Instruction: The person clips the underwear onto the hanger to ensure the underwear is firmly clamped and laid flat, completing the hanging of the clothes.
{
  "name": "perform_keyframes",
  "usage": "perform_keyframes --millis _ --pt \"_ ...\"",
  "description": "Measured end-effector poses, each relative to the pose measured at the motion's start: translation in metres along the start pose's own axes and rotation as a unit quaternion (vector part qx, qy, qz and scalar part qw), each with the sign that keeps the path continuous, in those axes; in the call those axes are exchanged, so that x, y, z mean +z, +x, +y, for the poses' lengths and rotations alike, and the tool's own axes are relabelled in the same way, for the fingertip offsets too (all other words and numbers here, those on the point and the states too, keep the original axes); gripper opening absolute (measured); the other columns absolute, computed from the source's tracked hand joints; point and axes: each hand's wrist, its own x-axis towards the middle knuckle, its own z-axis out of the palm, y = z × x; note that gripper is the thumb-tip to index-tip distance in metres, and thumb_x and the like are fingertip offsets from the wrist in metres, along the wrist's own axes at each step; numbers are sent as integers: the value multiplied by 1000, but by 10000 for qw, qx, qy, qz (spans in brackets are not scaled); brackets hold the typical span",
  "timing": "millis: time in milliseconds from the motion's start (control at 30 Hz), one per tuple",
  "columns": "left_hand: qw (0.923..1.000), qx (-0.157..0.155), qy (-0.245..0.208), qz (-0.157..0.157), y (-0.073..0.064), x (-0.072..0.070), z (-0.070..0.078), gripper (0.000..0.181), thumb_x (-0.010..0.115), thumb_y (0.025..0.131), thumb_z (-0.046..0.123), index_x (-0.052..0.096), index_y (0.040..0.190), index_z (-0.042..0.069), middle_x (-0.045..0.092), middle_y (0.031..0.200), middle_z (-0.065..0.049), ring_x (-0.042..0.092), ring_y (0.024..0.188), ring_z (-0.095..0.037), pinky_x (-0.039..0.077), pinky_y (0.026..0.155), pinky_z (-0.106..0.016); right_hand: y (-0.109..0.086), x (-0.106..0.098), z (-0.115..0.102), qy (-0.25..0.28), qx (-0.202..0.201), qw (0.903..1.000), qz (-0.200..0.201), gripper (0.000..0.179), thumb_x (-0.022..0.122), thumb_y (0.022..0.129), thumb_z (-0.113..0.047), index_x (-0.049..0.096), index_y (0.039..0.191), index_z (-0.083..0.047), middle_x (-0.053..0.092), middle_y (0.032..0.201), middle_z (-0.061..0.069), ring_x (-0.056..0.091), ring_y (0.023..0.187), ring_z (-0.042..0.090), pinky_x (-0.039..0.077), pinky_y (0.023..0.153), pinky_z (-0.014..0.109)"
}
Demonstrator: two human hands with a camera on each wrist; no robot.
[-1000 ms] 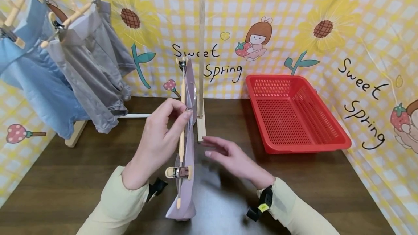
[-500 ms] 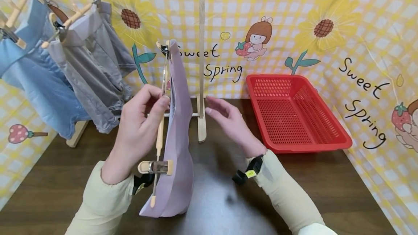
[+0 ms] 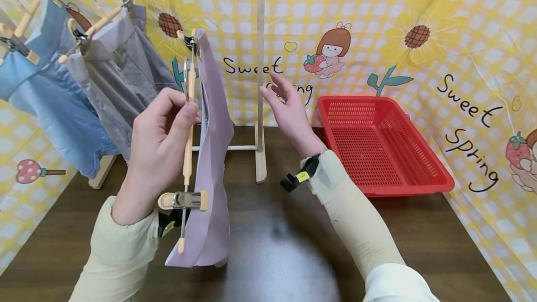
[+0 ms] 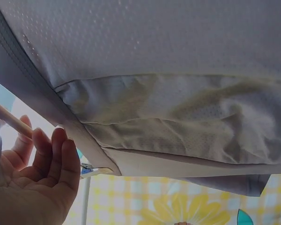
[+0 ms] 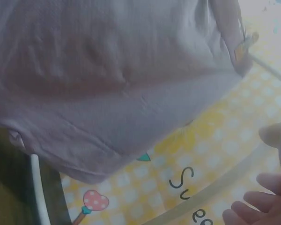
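My left hand (image 3: 153, 146) grips the middle of a clip hanger (image 3: 187, 164) with a light wooden bar, its thumb and fingers around the bar. A lilac garment (image 3: 213, 171) hangs from its two clips, the near clip (image 3: 183, 200) at the lower end. In the left wrist view the curled fingers hold the bar beside the garment's inner side (image 4: 178, 108); its exact kind is unclear. My right hand (image 3: 291, 111) is raised by the wooden rack post (image 3: 260, 59), apart from the garment, fingers extended and holding nothing.
Grey shorts (image 3: 117, 73) and a light blue garment (image 3: 63, 106) hang from clip hangers at the left. A red perforated basket (image 3: 386, 190) stands on the dark table (image 3: 268, 255) at the right. The rack's foot (image 3: 260, 167) and white lower bar lie behind the lilac garment.
My left hand has carried the hanger and lilac garment left and up, away from the post. My right hand has risen towards the upper part of the post.
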Motion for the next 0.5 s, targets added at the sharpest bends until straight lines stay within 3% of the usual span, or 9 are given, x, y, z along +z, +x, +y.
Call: perform_keyframes --millis 233,400,500 --pt "9993 -102 138 343 16 -5 3 29 55 106 19 60 94 -7 58 80 -7 43 61 -14 34 59 -25 26 9 -6 -29 10 10000 -52 53 50 108 -40 45 154 -15 45 155 -1 44 137 9 35 108 22" --pt "9984 124 342 435 33 -10 2 35 55 107 24 60 92 -8 59 79 -7 40 56 -13 31 55 -26 42 12 -16 -69 125 9998 110 56 44 108 -47 44 155 -17 48 152 -3 43 135 5 33 106 19" --pt "9977 241 455 443 44 -13 0 37 54 107 25 60 91 -8 58 76 -7 40 55 -13 31 54 -26 49 14 -18 -12 72 9998 160 53 44 109 -45 48 151 -13 59 140 3 52 127 10 39 101 21"
